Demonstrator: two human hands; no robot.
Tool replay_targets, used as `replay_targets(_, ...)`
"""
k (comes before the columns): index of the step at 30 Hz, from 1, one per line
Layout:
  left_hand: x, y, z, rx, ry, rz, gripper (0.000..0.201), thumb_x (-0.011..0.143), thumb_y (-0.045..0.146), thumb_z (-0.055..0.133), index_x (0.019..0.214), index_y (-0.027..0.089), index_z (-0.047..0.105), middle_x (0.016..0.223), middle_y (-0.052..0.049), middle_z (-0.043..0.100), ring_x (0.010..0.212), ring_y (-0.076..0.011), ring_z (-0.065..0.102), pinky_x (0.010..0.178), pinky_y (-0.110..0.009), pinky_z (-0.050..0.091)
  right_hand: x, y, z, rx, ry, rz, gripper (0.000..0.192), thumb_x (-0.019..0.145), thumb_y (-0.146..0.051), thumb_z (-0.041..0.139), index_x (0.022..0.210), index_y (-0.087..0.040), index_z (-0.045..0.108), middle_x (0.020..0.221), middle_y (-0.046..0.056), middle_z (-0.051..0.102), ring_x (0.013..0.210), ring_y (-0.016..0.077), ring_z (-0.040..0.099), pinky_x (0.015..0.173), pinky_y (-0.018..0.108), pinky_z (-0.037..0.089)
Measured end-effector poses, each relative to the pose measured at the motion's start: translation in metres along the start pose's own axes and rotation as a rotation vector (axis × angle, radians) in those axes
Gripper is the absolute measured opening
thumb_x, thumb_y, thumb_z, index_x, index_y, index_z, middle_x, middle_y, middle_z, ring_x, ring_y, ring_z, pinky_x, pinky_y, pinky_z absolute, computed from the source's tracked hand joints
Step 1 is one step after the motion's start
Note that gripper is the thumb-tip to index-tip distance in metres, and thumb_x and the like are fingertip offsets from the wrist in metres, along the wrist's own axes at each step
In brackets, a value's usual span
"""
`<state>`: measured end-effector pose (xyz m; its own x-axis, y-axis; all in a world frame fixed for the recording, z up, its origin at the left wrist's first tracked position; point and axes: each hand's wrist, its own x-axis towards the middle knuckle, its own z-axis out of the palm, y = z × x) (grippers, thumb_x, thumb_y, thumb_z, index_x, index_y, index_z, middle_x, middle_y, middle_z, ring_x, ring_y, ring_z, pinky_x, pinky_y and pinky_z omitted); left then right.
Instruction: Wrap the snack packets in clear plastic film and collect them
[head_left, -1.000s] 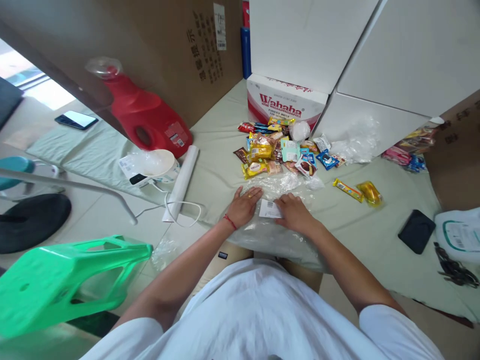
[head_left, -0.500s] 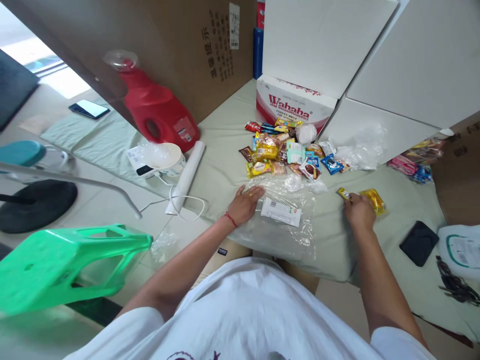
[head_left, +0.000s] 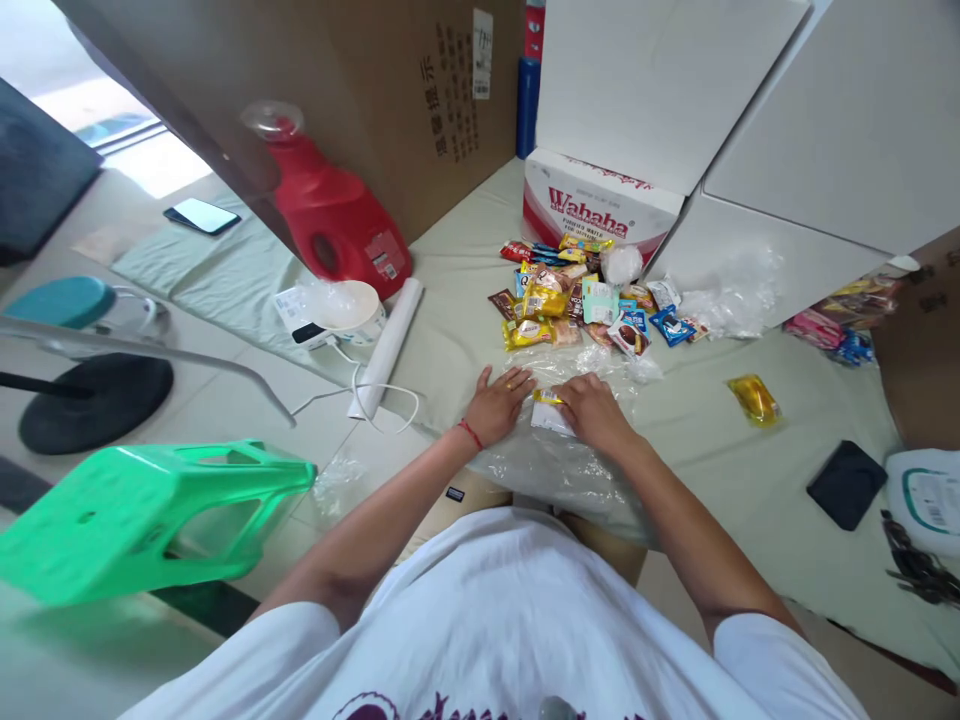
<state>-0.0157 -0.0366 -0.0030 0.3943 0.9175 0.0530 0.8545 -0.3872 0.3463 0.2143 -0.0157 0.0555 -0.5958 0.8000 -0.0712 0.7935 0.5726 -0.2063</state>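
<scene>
My left hand [head_left: 499, 405] lies flat with fingers stretched on the left part of a clear plastic bag [head_left: 559, 475]. Close to its fingertips, my right hand [head_left: 596, 410] is closed around a small yellow packet [head_left: 548, 397], held low over the bag. A white label [head_left: 551, 418] on the bag is partly covered by that hand. Just beyond both hands sits a pile of wrapped snacks [head_left: 544, 302] in yellow, brown and blue. Another yellow packet [head_left: 754, 400] lies by itself on the sheet to the right.
A Wahaba-like printed carton [head_left: 592, 200] stands behind the snacks, beside crumpled clear plastic [head_left: 739, 295]. At left are a red jug [head_left: 337, 225], a white roll [head_left: 390, 345], a paper tub [head_left: 360, 315] and a green stool [head_left: 150, 510]. A black pouch [head_left: 846, 485] lies at right.
My right hand has moved left with the small yellow packet, from beside the lone yellow packet to over the bag's label. My left hand stays flat on the bag.
</scene>
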Motion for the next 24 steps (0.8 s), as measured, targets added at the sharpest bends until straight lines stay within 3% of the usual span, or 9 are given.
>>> replay_targets(4, -0.001, 0.000, -0.001, -0.005, 0.013, -0.002, 0.055, 0.099, 0.016, 0.039, 0.151, 0.031, 0.051, 0.163, -0.006, 0.047, 0.153, -0.0261, 0.040, 0.126, -0.067, 0.012, 0.003, -0.006, 0.000, -0.061, -0.068, 0.049, 0.043, 0.108, -0.029, 0.044, 0.148, -0.019, 0.056, 0.128, 0.016, 0.064, 0.117, 0.0297, 0.055, 0.094, 0.039, 0.043)
replay_targets(9, -0.003, 0.002, -0.003, -0.011, 0.017, 0.016, 0.053, 0.100, 0.016, 0.037, 0.148, 0.027, 0.054, 0.163, -0.008, 0.046, 0.153, -0.0269, 0.040, 0.126, -0.069, 0.013, -0.010, -0.005, -0.005, -0.012, 0.069, -0.049, 0.042, 0.108, -0.031, 0.044, 0.147, -0.020, 0.058, 0.127, 0.014, 0.065, 0.115, 0.0278, 0.054, 0.096, 0.040, 0.041)
replay_targets(15, -0.002, -0.001, -0.003, -0.086, 0.048, 0.003, 0.052, 0.099, 0.016, 0.039, 0.147, 0.026, 0.056, 0.161, -0.008, 0.050, 0.153, -0.0267, 0.039, 0.126, -0.066, 0.017, -0.024, 0.000, 0.017, -0.026, 0.129, -0.031, 0.040, 0.103, -0.037, 0.057, 0.142, -0.028, 0.065, 0.130, 0.014, 0.063, 0.114, 0.0304, 0.052, 0.092, 0.044, 0.043)
replay_targets(19, -0.012, -0.009, -0.011, -0.118, 0.212, -0.032, 0.047, 0.096, 0.015, 0.043, 0.138, 0.023, 0.064, 0.155, -0.009, 0.056, 0.155, -0.0303, 0.034, 0.124, -0.063, 0.026, -0.043, 0.009, 0.006, 0.074, 0.305, -0.073, 0.048, 0.102, -0.043, 0.058, 0.145, -0.022, 0.059, 0.137, 0.016, 0.057, 0.120, 0.0321, 0.051, 0.099, 0.049, 0.045)
replay_targets(21, -0.028, -0.010, -0.018, -0.117, 0.352, 0.057, 0.043, 0.095, 0.016, 0.046, 0.133, 0.022, 0.065, 0.149, -0.011, 0.062, 0.154, -0.0314, 0.036, 0.124, -0.063, 0.028, -0.067, 0.010, -0.003, 0.164, 0.350, -0.134, 0.044, 0.102, -0.040, 0.057, 0.142, -0.021, 0.059, 0.127, 0.015, 0.061, 0.115, 0.0300, 0.054, 0.098, 0.047, 0.048)
replay_targets(23, -0.049, -0.009, -0.023, -0.162, 0.415, 0.295, 0.041, 0.094, 0.019, 0.049, 0.132, 0.020, 0.063, 0.143, -0.014, 0.065, 0.151, -0.0300, 0.041, 0.123, -0.059, 0.034, -0.098, 0.010, -0.003, 0.225, 0.309, -0.221, 0.041, 0.100, -0.042, 0.061, 0.135, -0.021, 0.061, 0.118, 0.014, 0.064, 0.108, 0.0286, 0.057, 0.093, 0.045, 0.050)
replay_targets(24, -0.060, -0.008, -0.024, -0.195, 0.393, 0.443, 0.040, 0.094, 0.022, 0.052, 0.132, 0.019, 0.062, 0.142, -0.016, 0.065, 0.150, -0.0294, 0.043, 0.122, -0.056, 0.037, -0.115, 0.010, 0.001, 0.233, 0.264, -0.259, 0.044, 0.098, -0.045, 0.064, 0.134, -0.020, 0.061, 0.117, 0.014, 0.065, 0.107, 0.0289, 0.058, 0.092, 0.046, 0.051)
